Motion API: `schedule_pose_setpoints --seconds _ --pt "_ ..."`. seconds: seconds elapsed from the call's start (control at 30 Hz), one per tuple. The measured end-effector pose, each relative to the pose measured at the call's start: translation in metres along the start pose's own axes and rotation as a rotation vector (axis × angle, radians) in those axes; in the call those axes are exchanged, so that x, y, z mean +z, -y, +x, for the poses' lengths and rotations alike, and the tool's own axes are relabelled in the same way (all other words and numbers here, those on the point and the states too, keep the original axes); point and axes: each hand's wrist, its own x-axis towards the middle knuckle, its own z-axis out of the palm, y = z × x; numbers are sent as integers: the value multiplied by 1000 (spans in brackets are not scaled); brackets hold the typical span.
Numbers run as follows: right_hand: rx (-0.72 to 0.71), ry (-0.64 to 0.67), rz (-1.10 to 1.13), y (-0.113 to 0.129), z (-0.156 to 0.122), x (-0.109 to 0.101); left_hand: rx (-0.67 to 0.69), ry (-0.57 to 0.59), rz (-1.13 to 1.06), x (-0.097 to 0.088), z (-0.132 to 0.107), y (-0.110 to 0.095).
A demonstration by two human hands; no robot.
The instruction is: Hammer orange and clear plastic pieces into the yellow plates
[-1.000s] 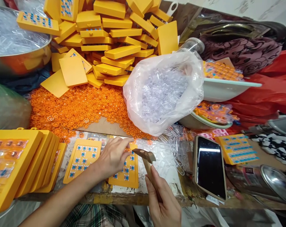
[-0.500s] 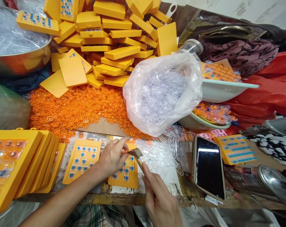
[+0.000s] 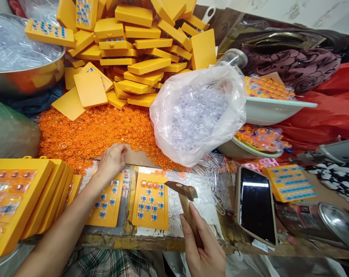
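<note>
My right hand [image 3: 204, 246] is closed round the wooden handle of a small hammer [image 3: 189, 215], its metal head raised beside a yellow panel [image 3: 137, 215]. That panel lies flat and carries several small blue-centred pieces, with orange round caps [image 3: 153, 185] along its top row. My left hand [image 3: 113, 159] reaches to the near edge of a heap of loose orange caps [image 3: 105, 123]. Its fingers are bent together, and whatever they pinch is hidden. Under my left forearm lies a second yellow panel [image 3: 109, 219] with similar blue-centred pieces.
Yellow panels [image 3: 147, 65] are piled at the back. A white plastic bag [image 3: 165, 134] of clear parts stands beyond the hammer. More panels [image 3: 41, 200] lean at left. A phone [image 3: 255, 207] lies at right, near a metal pot [image 3: 301, 223].
My left hand has moved from the middle panel, up and left to the orange caps. The hammer has shifted right, away from the panel's top row, still in my right hand.
</note>
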Motion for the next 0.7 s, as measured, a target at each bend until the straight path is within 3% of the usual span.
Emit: schedule_pose_setpoints --seconds 0.1,0.3,0.43,0.57,0.7 --pt "12 5 18 -2 -4 1 73 70 -34 7 -3 -3" --pt "7 16 18 -4 -7 0 145 51 -65 9 -8 -4" --pt "-42 -2 -59 -4 -6 -1 240 79 -153 10 -30 -35" --pt "-58 27 -99 -6 -7 -4 416 209 -242 26 -52 -73" --pt "-28 151 -139 -6 -7 -7 398 282 -205 41 -56 -81"
